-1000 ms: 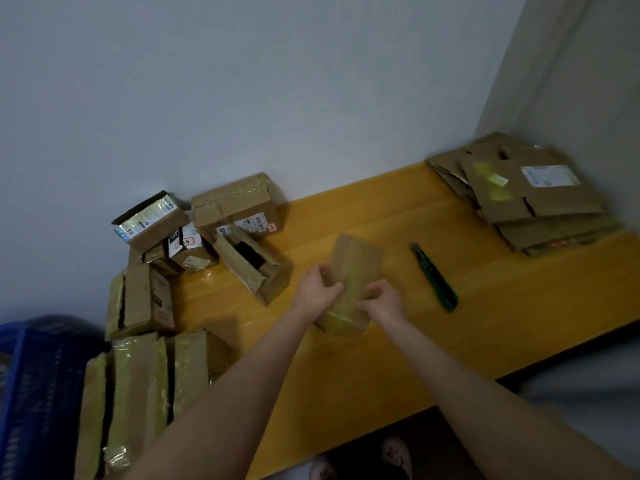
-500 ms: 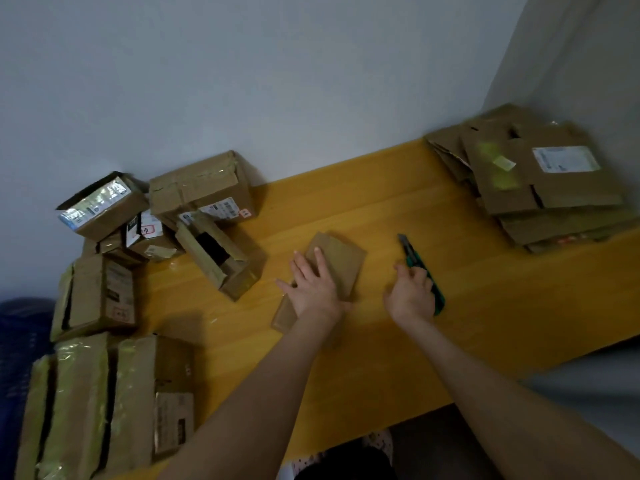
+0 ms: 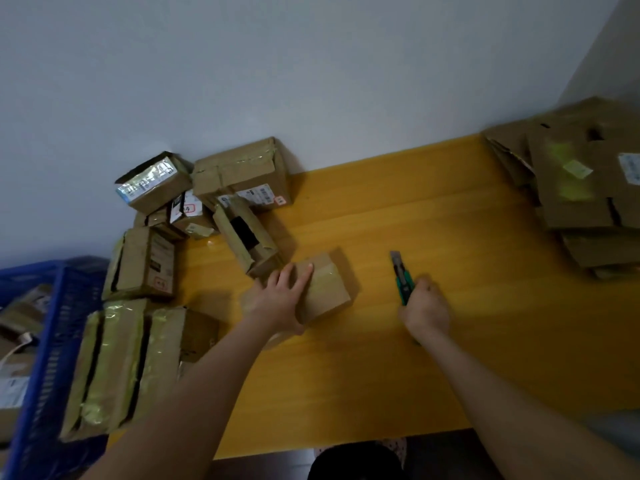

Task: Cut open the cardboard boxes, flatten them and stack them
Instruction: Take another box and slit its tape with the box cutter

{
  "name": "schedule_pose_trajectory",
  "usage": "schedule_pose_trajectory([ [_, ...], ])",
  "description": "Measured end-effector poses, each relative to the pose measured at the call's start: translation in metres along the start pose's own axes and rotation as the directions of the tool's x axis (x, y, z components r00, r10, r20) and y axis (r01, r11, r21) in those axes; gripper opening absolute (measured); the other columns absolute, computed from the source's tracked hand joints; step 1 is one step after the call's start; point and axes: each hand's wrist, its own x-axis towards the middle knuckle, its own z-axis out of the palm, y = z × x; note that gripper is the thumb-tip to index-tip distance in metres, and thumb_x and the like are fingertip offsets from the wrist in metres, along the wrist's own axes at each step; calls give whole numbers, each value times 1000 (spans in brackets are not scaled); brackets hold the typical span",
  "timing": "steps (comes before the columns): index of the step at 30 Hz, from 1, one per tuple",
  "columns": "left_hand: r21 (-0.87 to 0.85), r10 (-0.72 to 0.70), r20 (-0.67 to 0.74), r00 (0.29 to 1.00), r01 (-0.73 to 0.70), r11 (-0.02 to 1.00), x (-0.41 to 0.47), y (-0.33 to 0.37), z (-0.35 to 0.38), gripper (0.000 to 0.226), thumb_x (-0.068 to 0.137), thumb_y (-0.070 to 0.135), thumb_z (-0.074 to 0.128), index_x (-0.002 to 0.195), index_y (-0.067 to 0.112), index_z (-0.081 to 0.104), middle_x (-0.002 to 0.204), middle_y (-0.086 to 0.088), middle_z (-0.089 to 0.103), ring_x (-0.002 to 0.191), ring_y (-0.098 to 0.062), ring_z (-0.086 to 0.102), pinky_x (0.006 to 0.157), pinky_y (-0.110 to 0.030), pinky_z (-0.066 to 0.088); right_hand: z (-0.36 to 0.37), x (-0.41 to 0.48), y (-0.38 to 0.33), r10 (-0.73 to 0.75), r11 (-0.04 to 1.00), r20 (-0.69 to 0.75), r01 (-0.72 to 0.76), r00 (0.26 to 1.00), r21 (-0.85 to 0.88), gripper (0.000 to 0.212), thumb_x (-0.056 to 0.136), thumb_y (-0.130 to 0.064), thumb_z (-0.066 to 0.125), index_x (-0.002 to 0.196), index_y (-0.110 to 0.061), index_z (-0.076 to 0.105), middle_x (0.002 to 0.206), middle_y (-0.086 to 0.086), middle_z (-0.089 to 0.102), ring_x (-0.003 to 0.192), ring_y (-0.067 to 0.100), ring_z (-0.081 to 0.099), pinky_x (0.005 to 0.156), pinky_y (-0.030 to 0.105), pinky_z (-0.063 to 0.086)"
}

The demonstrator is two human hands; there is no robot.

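Cardboard was the trouble here: the small box (image 3: pixel 323 289) lay near the middle of the desk (image 3: pixel 433 216), taped across its top, and only the left hand (image 3: pixel 278 299) pinned it. That hand lay flat and spread, fingers (image 3: pixel 306 273) reaching over the near end of the tape seam, palm on the box's left part. The right hand (image 3: pixel 427 308) was wrapped tight round the green handle of the knife (image 3: pixel 401 277), blade out and pointing toward the far edge of the desk, well apart from the box.

To my eye the plainest risk was the fingers on the seam. If the blade were drawn along the tape toward them, a slip would meet skin. The tape looked glossy, so the blade might skate instead of biting. The box seemed light and partly squashed already; pressed on one side only, it might pivot or slide under the cut, toward the open box (image 3: pixel 247 237) just behind it. A deep cut could also score the desk.

The uncut boxes (image 3: pixel 239 174) crowded the far left corner and the left edge, with taped ones (image 3: pixel 114 365) at the near left beside a blue crate (image 3: pixel 45 358). The flattened stack (image 3: pixel 585 188) sat at the far right corner, well clear.
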Motion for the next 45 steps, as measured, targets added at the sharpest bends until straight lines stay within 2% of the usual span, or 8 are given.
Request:
schedule_pose_trajectory([
  [8,-211,-146,-48,988,133,968,6,14,0,128,66,59,77,153,20,-8,154,-9,13,143,-31,14,117,-57,12,-3,-17,-34,-96,824,148,-5,984,567,31,98,-30,53,123,-13,53,100,11,62,89,32,62,72,42,50],
  [14,-151,-72,-85,994,59,987,4,-15,-10,126,69,56,76,153,21,-12,156,-8,10,144,-30,13,118,-55,13,-11,-33,-44,-100,765,172,-35,980,643,19,98,-37,50,103,-19,54,88,7,61,78,27,61,66,39,50],
  [18,-155,-75,-90,993,61,986,2,-33,-13,124,69,54,76,153,20,-10,155,-8,9,144,-31,13,118,-55,13,-1,-44,-45,-119,786,133,11,984,619,22,99,-30,50,119,-20,51,85,-8,52,72,11,53,57,28,44],
  [23,-42,152,-119,981,-157,987,-5,-14,-11,123,70,50,77,154,21,-9,156,-7,11,146,-29,9,119,-54,9,7,-57,-47,-126,864,110,55,986,501,33,96,-26,53,129,-18,51,97,-1,57,82,22,59,72,40,51],
  [28,-19,119,-117,986,-122,992,-6,-3,-7,126,70,44,81,153,19,-9,157,-7,9,147,-30,5,117,-57,12,5,-66,-40,-105,943,64,79,992,324,40,91,-26,59,130,-22,48,98,-2,60,70,17,56,52,28,42],
  [32,-47,123,-124,985,-129,990,-6,-4,-5,125,69,42,82,153,19,-8,156,-8,9,146,-30,7,117,-56,13,-1,-74,-31,-107,981,-9,107,994,160,40,89,-36,57,127,-31,46,76,-12,52,56,9,51,43,23,33],
  [37,-74,127,-84,988,-133,988,-4,-5,-13,126,68,41,84,154,21,-6,158,-5,8,146,-28,9,117,-53,15,-8,-84,-25,-213,977,-18,213,977,20,43,91,-37,55,132,-32,42,88,-5,58,69,18,61,56,32,54],
  [45,-80,119,-70,990,-125,989,-6,-3,-19,125,67,38,85,155,20,-3,158,-6,11,146,-27,9,117,-53,17,-11,-79,-26,-229,973,-20,229,973,1,44,94,-38,51,137,-34,42,101,-1,64,80,21,63,64,33,55],
])
